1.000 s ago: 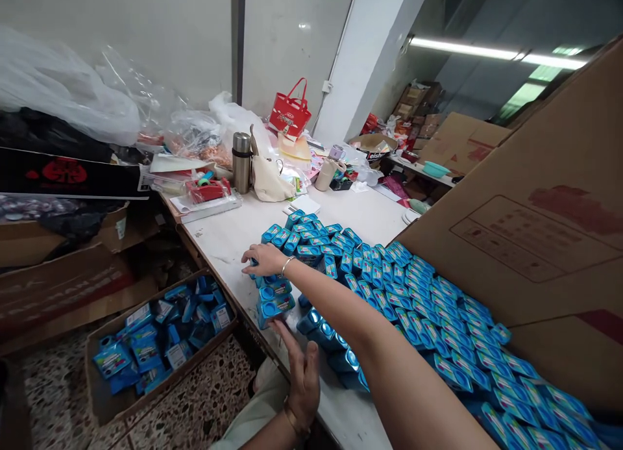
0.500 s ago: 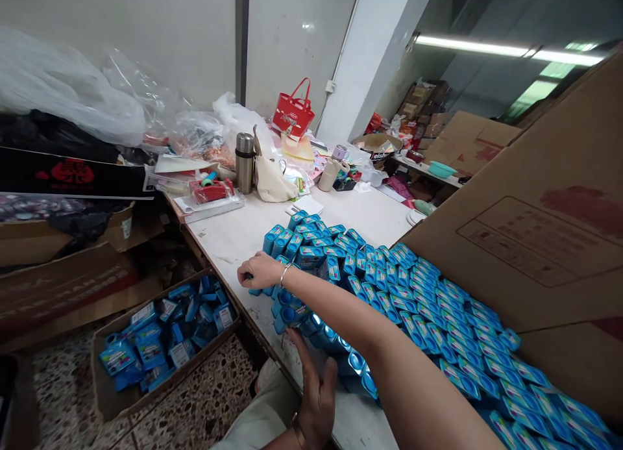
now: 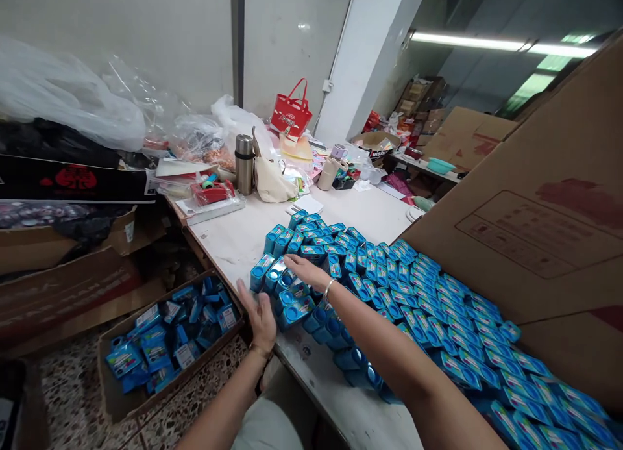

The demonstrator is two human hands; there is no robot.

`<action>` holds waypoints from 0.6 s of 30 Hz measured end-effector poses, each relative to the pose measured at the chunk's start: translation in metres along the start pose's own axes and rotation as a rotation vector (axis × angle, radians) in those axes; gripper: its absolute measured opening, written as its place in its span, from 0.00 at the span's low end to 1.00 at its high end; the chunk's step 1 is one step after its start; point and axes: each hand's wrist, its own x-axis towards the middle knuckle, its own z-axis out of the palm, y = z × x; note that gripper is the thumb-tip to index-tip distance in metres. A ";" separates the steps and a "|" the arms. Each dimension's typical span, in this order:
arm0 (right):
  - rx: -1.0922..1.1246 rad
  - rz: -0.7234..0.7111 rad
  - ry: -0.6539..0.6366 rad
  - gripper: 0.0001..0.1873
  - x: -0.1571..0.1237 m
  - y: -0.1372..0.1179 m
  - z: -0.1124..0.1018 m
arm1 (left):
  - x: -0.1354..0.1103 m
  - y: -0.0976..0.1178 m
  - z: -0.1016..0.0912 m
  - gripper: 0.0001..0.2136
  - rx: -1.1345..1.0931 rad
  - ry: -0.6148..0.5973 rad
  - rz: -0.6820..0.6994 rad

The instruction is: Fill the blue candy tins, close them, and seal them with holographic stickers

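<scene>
Many small blue containers, with printed labels and round recesses on their ends, stand and lean in a dense cluster across the white table. My left hand is at the table's near edge, beside the cluster's left end, with fingers stretched out and slightly blurred. Over the leftmost containers reaches my right hand, its fingers extended and a bracelet on its wrist. Neither hand grips anything. Whether either one touches the containers I cannot tell for certain.
On the floor to the left stands a cardboard box holding more blue packages. A large carton rises along the right side. Further back on the table are a steel thermos, a cloth bag and a red bag.
My left hand has moved up and left to the cluster's end. My right hand has shifted right from the table edge, and its curled fingers have straightened.
</scene>
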 end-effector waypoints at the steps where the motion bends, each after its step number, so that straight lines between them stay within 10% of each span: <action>1: 0.022 0.009 -0.014 0.32 0.000 0.002 0.004 | 0.003 -0.003 0.011 0.34 0.015 0.005 -0.002; 12: -0.119 -0.043 -0.082 0.33 0.000 -0.018 0.015 | -0.028 -0.006 0.027 0.34 0.037 0.081 0.010; 18: -0.439 -0.092 0.150 0.27 0.009 0.000 -0.034 | 0.063 -0.011 -0.009 0.33 -0.043 0.179 0.110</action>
